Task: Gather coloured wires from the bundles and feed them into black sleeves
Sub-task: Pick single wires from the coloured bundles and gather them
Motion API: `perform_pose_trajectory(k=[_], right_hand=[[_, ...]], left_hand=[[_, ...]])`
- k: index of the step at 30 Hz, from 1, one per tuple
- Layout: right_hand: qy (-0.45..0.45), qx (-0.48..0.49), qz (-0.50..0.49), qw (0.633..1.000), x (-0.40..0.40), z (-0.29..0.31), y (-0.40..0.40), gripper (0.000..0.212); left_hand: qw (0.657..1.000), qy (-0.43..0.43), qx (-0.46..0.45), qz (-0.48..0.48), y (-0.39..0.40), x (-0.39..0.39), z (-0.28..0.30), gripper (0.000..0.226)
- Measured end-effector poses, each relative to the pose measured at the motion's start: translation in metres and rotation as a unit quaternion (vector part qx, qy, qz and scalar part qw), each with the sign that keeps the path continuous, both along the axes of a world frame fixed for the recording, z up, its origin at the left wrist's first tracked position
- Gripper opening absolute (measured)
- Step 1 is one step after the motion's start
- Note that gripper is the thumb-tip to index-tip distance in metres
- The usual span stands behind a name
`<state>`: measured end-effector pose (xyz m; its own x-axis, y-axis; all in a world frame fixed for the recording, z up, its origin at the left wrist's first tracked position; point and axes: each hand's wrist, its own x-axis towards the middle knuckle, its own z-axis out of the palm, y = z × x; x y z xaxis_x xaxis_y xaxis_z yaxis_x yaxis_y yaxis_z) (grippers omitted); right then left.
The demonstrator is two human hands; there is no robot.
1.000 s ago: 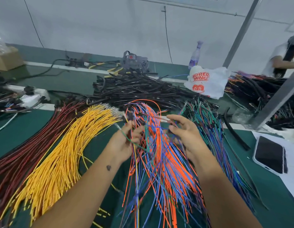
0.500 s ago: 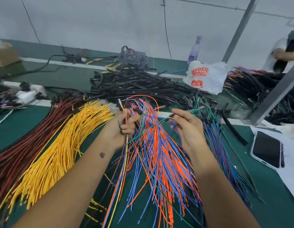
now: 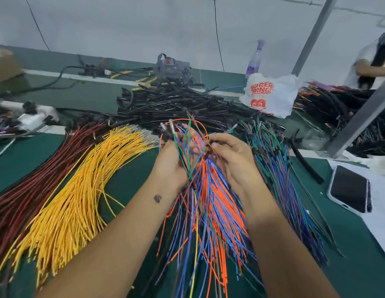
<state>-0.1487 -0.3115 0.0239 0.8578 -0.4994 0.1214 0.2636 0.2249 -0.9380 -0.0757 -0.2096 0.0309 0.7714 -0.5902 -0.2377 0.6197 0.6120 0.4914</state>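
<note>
Gathering stage: wires in hand, none sleeved yet.

Head view: the left hand (image 3: 173,166) grips a few gathered wires (image 3: 183,151) over the orange-blue bundle (image 3: 215,203); the right hand (image 3: 234,160) pinches wire ends beside it. The black sleeves (image 3: 176,102) lie untouched beyond that bundle, the yellow bundle (image 3: 79,196) left of it, and tangled strands crowd the pick.

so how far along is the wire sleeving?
Done: none visible at this bench; no wire sits in a sleeve. In hand: the left hand holds a small bunch of mixed coloured wires, and the right hand pinches wire ends beside it. Left: feeding them; the pile of black sleeves lies untouched behind.
</note>
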Motion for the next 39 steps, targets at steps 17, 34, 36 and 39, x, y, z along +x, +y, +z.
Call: perform_pose_trajectory(k=[17, 34, 36, 39], right_hand=[[0.060, -0.126, 0.052, 0.989, -0.011, 0.007, -0.012, 0.039], [0.524, -0.737, -0.080, 0.420, -0.026, 0.014, -0.068, 0.030], [0.415, -0.686, -0.073, 0.593, -0.013, 0.010, -0.047, 0.026], [0.305, -0.264, 0.081, 0.911, 0.009, 0.009, 0.010, 0.029]], left_hand=[[0.933, -0.217, 0.274, -0.087, 0.014, 0.012, -0.009, 0.030], [0.962, -0.174, 0.168, -0.126, 0.062, 0.044, -0.006, 0.023], [0.940, -0.216, 0.230, -0.127, 0.062, 0.044, -0.003, 0.022], [0.929, -0.243, 0.255, -0.111, 0.059, 0.041, -0.001, 0.023]])
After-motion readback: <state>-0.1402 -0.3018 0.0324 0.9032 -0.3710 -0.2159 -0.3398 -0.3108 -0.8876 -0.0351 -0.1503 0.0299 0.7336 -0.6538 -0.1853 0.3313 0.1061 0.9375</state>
